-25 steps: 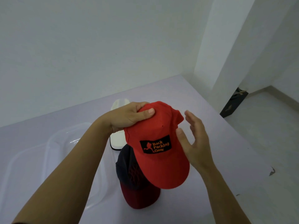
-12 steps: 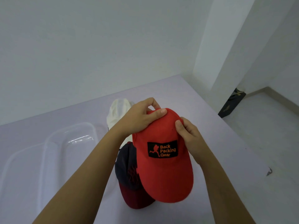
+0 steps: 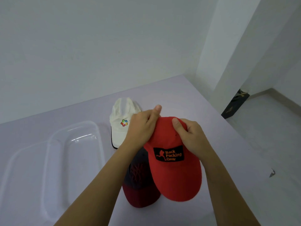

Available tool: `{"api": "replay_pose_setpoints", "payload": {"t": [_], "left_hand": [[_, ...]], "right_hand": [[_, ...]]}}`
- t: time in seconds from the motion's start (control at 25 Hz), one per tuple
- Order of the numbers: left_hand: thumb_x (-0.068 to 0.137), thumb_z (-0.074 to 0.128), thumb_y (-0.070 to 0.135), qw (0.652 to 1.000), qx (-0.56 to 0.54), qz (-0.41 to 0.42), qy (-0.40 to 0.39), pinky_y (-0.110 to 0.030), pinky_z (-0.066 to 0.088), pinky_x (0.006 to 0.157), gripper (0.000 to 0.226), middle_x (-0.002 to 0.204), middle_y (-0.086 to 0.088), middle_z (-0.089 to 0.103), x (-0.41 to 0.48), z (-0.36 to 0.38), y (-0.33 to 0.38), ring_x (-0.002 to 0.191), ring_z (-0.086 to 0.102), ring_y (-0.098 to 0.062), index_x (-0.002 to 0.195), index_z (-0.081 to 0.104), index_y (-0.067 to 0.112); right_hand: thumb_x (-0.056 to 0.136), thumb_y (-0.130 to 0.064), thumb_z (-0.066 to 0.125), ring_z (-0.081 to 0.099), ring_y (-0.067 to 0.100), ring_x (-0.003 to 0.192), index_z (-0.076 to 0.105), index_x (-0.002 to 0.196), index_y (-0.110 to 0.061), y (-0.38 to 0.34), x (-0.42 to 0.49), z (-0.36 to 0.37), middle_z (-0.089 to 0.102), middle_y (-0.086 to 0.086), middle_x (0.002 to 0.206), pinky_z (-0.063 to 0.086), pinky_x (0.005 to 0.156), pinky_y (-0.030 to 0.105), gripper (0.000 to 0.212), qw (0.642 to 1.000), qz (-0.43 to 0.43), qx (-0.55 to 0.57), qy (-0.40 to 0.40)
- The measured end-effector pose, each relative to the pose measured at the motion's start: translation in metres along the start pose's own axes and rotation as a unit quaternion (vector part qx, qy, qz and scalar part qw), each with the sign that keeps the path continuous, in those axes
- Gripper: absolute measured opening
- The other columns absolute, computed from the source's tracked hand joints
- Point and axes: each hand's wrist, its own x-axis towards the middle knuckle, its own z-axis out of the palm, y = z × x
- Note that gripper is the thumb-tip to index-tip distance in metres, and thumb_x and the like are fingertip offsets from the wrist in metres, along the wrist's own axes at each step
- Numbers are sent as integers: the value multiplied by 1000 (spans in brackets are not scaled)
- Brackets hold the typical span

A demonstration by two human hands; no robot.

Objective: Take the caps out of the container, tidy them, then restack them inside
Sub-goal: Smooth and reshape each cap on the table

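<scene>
Head view. Gripped a red cap [image 3: 175, 173] at centre frame with both hands, raised off the table [image 3: 179, 95], brim pointing to 6 o'clock and a black patch reading "Back Packing Gear" facing up. Wrapped the left hand [image 3: 141, 128] round the crown's edge at the cap's 11 o'clock, fingers curled over the cloth, thumb sticking up. Clasped the right hand [image 3: 192, 136] on the crown at its 1 o'clock, thumb pressed on top, fingers tucked behind. Partly hid a dark cap [image 3: 138, 181], navy crown and maroon brim, lying on the table just beneath at the red cap's 7 o'clock. Showed a white cap [image 3: 121, 123] with a coloured logo resting on the table at 11 o'clock, just behind the left hand. Showed a clear plastic container [image 3: 97, 132] at 9 o'clock, well apart from the red cap, only lilac table visible through its base, all three caps outside it. Overlapped a second clear shape on its left, lid or tray impossible to tell. Showed a dark object [image 3: 234, 105] on the floor at 3 o'clock.
</scene>
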Motion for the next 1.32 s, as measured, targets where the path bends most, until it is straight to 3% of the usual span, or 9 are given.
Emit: {"api": "replay_pose_setpoints", "payload": {"t": [0.12,0.24,0.4,0.52,0.68,0.84,1.04,1.12,1.32], "left_hand": [[94,28,57,987,-112,-119,-1,-22,41,84,45,91,8,59,-11,-11,-21,85,55,-5,93,58,24],[87,30,67,946,-189,-215,-153,-30,45,88,54,104,6,62,-22,-8,-40,88,59,-9,88,57,21],[77,36,63,917,-260,-164,-256,-21,47,89,42,98,26,70,-36,-16,-28,99,63,7,94,64,36],[72,40,57,923,-267,-129,-246,-13,51,76,39,82,25,72,-37,-24,-21,85,66,9,81,70,34],[71,50,57,925,-260,-121,-248,-20,54,83,33,98,9,75,-36,-25,-17,96,69,-7,83,71,34],[92,40,50,923,-262,-136,-247,-6,50,70,20,90,31,68,-32,-25,-15,87,62,16,96,58,42],[90,53,45,971,-184,-110,-106,-33,52,89,28,115,0,62,-30,-5,-23,106,61,-14,112,50,28],[86,59,44,972,-204,-98,-58,-30,52,88,30,113,2,64,-36,1,-25,104,63,-13,111,59,27],[92,56,29,947,-284,-126,-88,-17,49,69,32,83,-2,70,-38,-8,-14,75,64,-10,99,67,0]], "right_hand": [[93,-42,42,59,8,66,63,72,-15,3,-1,-1,62,-2,67,50,65,25,40,997,2,57,59],[87,-51,39,55,9,68,60,77,-6,3,-1,-3,56,4,70,49,68,25,51,992,18,95,81],[86,-50,39,58,8,72,64,83,-8,-6,-1,-3,61,3,75,51,69,23,50,989,27,127,65],[89,-50,41,54,17,70,61,82,0,-3,1,-2,56,14,72,49,69,38,54,993,25,101,58],[87,-58,43,50,22,69,55,85,9,0,-3,3,52,30,73,48,68,49,68,994,29,94,51],[93,-50,42,52,20,66,59,76,-1,3,-6,5,53,13,68,48,65,40,54,991,41,87,88],[95,-41,41,46,6,55,53,66,-9,4,-8,6,47,2,57,44,56,24,46,991,28,25,127],[96,-40,42,42,2,49,51,62,-13,4,-9,7,43,-4,54,40,51,18,44,989,22,7,147],[96,-36,43,44,-1,46,49,58,-23,3,-11,6,43,-10,50,36,48,10,41,989,5,16,148]]}}
